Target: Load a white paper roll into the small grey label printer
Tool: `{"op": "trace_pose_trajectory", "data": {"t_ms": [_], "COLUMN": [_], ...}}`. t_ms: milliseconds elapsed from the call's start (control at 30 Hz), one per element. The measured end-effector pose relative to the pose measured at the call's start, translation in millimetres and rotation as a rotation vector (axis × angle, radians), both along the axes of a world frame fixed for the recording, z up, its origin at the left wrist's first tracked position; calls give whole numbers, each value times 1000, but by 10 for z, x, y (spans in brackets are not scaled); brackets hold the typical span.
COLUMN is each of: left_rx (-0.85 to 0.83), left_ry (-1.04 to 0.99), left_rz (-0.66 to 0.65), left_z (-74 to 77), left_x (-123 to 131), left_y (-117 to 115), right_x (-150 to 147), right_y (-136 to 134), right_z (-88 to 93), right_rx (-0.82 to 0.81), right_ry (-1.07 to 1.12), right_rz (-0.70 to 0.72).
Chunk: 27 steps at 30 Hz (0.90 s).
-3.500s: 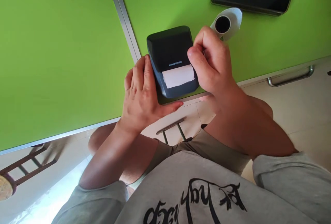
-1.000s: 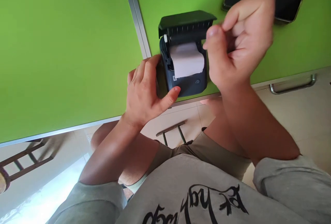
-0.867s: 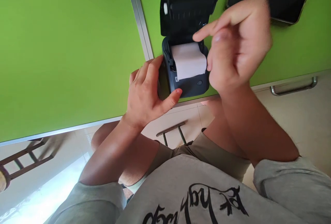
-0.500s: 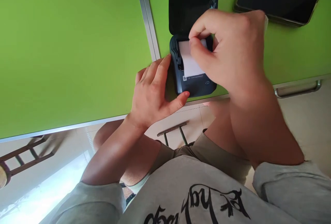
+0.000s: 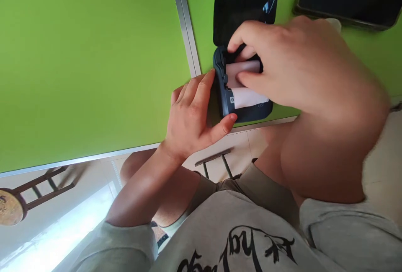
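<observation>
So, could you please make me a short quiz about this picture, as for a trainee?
1. True or false: the lid of the label printer is closed.
2. What does the right hand pinch? A) a pen B) the paper roll C) a cup
3. Fill in: the ___ hand rests against the printer's side, on the green table.

Key:
1. False, the lid stands open.
2. B, thumb and forefinger are on the roll in the open compartment.
3. Left: the left hand lies flat, thumb at the front corner.

text: none legible | shirt (image 5: 238,221): black script (unreadable) | printer (image 5: 251,115): tiny label blurred
</observation>
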<state>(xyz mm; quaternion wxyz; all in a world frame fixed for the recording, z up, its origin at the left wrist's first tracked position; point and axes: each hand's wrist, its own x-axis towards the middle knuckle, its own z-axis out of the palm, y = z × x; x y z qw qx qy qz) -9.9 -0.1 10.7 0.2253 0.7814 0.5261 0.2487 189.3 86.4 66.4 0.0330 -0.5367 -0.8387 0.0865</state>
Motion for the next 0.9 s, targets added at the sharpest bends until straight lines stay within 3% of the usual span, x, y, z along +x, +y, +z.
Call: {"op": "trace_pose_trajectory", "data": {"t_ms": [133,333,667,800,900], "left_rx": [-7,-12,23,18,27], "left_ry": [2,-22,-64,-49,-53], "left_rz": [15,20,54,52,55], "left_z": [19,7,-37,-35,-36], "left_x": [10,9,51,48,50], "left_y": [-3,-2,11,2,-2], "right_x": [38,-133,4,35,163], "right_y": [9,-5,282,346,236], "right_z": [7,105,7,138,214], "right_rx": [-46,-40,0,-46,-49], "right_ry": [168,-43,-73,-145,79], "right_rz": [26,-106,209,160,171]}}
